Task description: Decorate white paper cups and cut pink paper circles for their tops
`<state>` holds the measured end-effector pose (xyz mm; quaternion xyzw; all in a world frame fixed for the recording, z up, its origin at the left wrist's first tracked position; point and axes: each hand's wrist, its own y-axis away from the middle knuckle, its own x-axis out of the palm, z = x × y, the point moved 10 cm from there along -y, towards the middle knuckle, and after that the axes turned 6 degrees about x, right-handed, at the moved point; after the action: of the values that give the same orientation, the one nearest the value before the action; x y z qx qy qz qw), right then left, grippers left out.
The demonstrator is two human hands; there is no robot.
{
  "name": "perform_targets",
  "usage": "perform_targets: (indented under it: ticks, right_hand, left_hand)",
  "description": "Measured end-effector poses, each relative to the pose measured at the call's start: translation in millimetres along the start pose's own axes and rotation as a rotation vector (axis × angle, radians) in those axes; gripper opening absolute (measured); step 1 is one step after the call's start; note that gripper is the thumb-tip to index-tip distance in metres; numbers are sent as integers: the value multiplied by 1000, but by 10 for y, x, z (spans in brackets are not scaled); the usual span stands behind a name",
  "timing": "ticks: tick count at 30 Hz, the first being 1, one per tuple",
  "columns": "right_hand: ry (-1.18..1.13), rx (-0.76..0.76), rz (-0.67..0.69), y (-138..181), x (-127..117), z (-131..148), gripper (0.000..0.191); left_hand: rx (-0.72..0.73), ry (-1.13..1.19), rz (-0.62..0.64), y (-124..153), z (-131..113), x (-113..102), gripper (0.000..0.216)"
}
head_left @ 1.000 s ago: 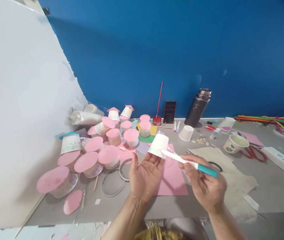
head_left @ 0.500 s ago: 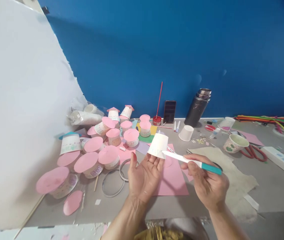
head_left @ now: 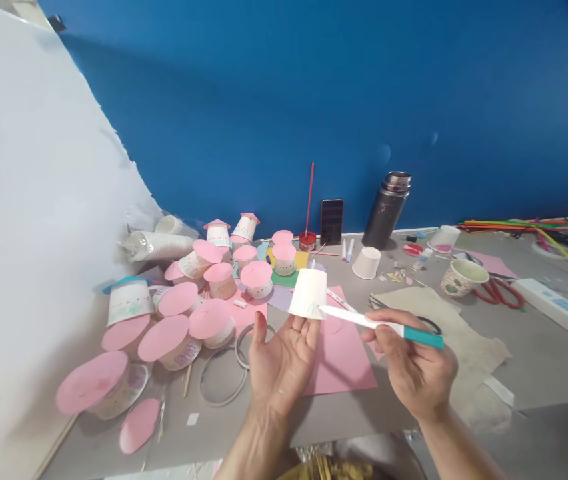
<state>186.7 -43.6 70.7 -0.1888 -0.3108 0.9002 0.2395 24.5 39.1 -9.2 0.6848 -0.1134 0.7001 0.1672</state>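
A white paper cup [head_left: 309, 292] sits upside down over the fingertips of my left hand [head_left: 284, 363], palm up and thumb out to the side. Faint greenish marks show near the cup's rim. My right hand [head_left: 414, 363] is closed around a white marker pen [head_left: 364, 319] with a teal end. The marker's tip touches or nearly touches the cup's lower side; I cannot tell which. Below the cup lies a pink sheet of paper [head_left: 339, 367].
Several decorated cups with pink paper discs [head_left: 164, 337] crowd the left. Grey tape rings [head_left: 221, 383] lie beside my left hand. Behind stand a phone [head_left: 331, 221], a dark flask [head_left: 388, 210] and a plain cup [head_left: 367, 263]. Red-handled scissors [head_left: 501, 295] and a power strip [head_left: 557, 310] are at right.
The view has shifted slightly, so the table things appear a little further left. My left hand and the cup are slightly further left in view; the marker tip stays by the cup's rim.
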Motion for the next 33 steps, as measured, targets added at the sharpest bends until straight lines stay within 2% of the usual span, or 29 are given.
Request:
perform_targets:
  ticks: [5, 10, 15, 17, 19, 22, 25, 27, 30, 33]
  right_hand:
    - [-45, 9, -14, -22, -13, 5, 13]
    - [-77, 31, -18, -24, -14, -21, 15]
    - [-180, 132, -187, -75, -140, -214, 21]
    - [-213, 194, -199, -173, -108, -302, 26]
    - [-205, 264, -141, -303, -7, -375, 31]
    - [-229, 351, 21, -461, 190, -439, 40]
    - [-325, 436, 177, -487, 344, -478, 52]
    - [-354, 483, 239, -456, 390, -493, 52]
    - [-331, 495, 221, -449, 359, -475, 48]
    - [-284, 484, 144, -502, 320, -432, 45]
  left_hand:
    - [-42, 45, 58, 13, -13, 38, 89]
    - [-67, 26, 117, 25, -11, 65, 86]
    - [-95, -55, 174, 43, 16, 115, 85]
    - [-123, -83, 196, 57, 65, 129, 86]
    - [-167, -111, 229, 83, 148, 141, 86]
    - [-239, -147, 258, 135, 289, 130, 88]
    - [-288, -173, 227, 179, 372, 72, 90]
    - [-299, -189, 198, 204, 387, 40, 89]
    - [-282, -209, 178, 247, 390, 42, 87]
    - [-178, -225, 180, 279, 350, 88, 84]
